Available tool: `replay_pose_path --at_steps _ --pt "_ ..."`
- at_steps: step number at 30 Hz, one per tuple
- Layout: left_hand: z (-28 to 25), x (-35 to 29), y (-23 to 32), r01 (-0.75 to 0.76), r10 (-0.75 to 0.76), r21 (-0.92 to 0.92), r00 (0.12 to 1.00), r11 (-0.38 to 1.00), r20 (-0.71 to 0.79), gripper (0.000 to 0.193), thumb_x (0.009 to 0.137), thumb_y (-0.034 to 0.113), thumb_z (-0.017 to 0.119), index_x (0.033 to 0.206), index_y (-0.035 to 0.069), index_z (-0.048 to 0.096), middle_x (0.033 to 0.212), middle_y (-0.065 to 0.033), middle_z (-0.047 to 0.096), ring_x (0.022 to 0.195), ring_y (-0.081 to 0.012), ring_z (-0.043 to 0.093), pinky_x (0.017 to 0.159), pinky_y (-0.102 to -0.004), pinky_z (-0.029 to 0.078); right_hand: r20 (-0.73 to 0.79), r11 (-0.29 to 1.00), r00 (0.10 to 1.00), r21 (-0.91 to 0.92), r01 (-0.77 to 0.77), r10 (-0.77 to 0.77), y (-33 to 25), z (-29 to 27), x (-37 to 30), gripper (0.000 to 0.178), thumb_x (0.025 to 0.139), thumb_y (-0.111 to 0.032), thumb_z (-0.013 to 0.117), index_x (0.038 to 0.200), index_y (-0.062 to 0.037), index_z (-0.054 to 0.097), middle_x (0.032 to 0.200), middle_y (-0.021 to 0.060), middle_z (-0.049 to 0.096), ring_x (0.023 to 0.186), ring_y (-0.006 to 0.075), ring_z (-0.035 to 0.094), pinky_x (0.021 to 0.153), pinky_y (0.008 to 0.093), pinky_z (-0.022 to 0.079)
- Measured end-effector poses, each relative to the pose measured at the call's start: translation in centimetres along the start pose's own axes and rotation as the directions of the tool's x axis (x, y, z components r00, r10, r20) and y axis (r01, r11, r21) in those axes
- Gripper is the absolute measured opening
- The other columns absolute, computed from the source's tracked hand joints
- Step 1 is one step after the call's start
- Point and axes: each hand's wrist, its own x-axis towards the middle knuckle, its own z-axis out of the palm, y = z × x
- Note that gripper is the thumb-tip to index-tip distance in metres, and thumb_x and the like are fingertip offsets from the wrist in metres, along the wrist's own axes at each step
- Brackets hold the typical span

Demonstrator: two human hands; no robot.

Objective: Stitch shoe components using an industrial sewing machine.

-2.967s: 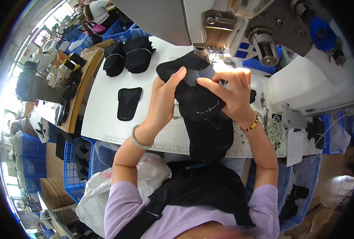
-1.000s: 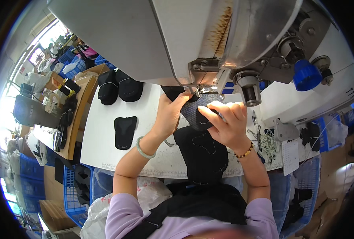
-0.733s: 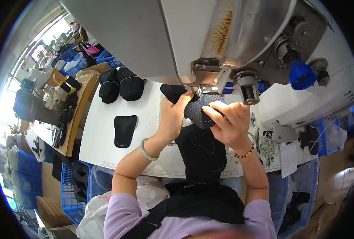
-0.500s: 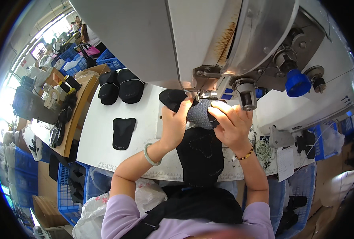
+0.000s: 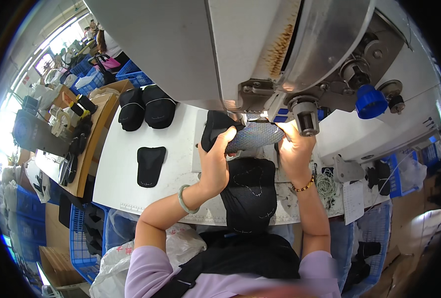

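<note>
**A:** What have the hands got, from where you sit?

**B:** I see both of them up under the head of the sewing machine [image 5: 260,54]. My left hand [image 5: 214,161] is curled around the near end of a grey mesh cap panel [image 5: 254,137], thumb and fingers closed on it. My right hand [image 5: 294,154] grips the far end, so the panel spans the gap between the two hands, held just below the machine's metal foot. The hands themselves are apart, each clamped on its own end.

**A:** And the black piece?

**B:** A black cap body [image 5: 250,196] with pale chalk stitching lines hangs down from the panel toward me, between my forearms, draped over the edge of the white table [image 5: 121,184]. A darker part of it shows just past my left fingers. I cannot tell where the needle sits; the panel and my fingers cover it.

**A:** Anything off to the sides?

**B:** Left of my left hand, well apart, a flat black brim piece [image 5: 150,166] lies on the table. Beyond that, two stacked black caps [image 5: 147,113] sit at the table's far edge. Right of my right wrist, which wears a beaded bracelet [image 5: 304,186], there is a coil of pale cord [image 5: 324,183]. A green bangle [image 5: 184,198] rings my left wrist. A blue knob [image 5: 370,101] sticks out of the machine above and right of my right hand.
</note>
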Motion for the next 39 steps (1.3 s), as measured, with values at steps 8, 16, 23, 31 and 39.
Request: replay_pose_path --at_steps 8,16,23,31,39 --pt "-1.9 2.2 3.7 0.304 -0.280 -0.062 0.927 0.951 0.249 0.029 0.092 0.026 0.045 0.095 0.001 0.061 0.088 -0.0090 0.065 0.073 -0.0207 0.061 0.067 -0.0336 0.049 0.008 0.998 0.999 0.047 -0.035 0.035 1.0 0.7 -0.7 0.026 0.055 0.007 0.058 0.082 0.0044 0.059 0.088 0.0097 0.062 0.078 0.0257 0.054 0.069 0.0351 0.039" --pt "-1.6 5.1 4.2 0.288 -0.332 0.175 0.881 0.942 0.337 0.021 0.082 0.005 0.061 0.101 -0.002 0.059 0.093 -0.0100 0.064 0.085 -0.0168 0.064 0.078 -0.0310 0.054 -0.023 0.977 0.979 0.069 -0.200 0.202 1.1 1.3 -1.3 0.041 0.060 0.016 0.062 0.098 0.0023 0.060 0.095 0.0109 0.062 0.081 0.0275 0.057 0.070 0.0334 0.047" --pt "-2.7 4.5 2.2 0.211 -0.221 0.067 0.922 0.975 0.319 0.026 0.082 0.006 0.062 0.106 -0.005 0.059 0.099 -0.0107 0.064 0.091 -0.0169 0.063 0.084 -0.0290 0.051 -0.057 0.928 0.955 0.258 -0.269 0.292 0.9 1.6 -1.8 0.040 0.073 0.015 0.059 0.108 -0.0042 0.057 0.097 0.0055 0.061 0.074 0.0132 0.058 0.060 0.0243 0.045" --pt "-2.5 3.7 1.9 0.264 -0.260 0.018 0.933 0.964 0.247 0.025 0.084 0.007 0.060 0.105 -0.006 0.060 0.100 -0.0106 0.064 0.090 -0.0166 0.063 0.081 -0.0291 0.052 -0.082 0.905 0.952 0.345 -0.249 0.293 0.5 1.6 -2.2 0.039 0.074 0.012 0.057 0.109 -0.0048 0.055 0.097 0.0046 0.062 0.069 0.0115 0.057 0.058 0.0233 0.042" --pt "-1.5 2.6 2.0 0.172 -0.164 -0.004 0.946 0.985 0.281 0.022 0.084 0.008 0.060 0.104 -0.002 0.061 0.095 -0.0052 0.064 0.084 -0.0128 0.062 0.075 -0.0271 0.051 -0.067 0.887 0.935 0.347 -0.306 0.349 1.1 1.7 -2.8 0.026 0.077 0.002 0.058 0.103 -0.0022 0.055 0.085 0.0042 0.060 0.061 0.0116 0.053 0.055 0.0237 0.041"
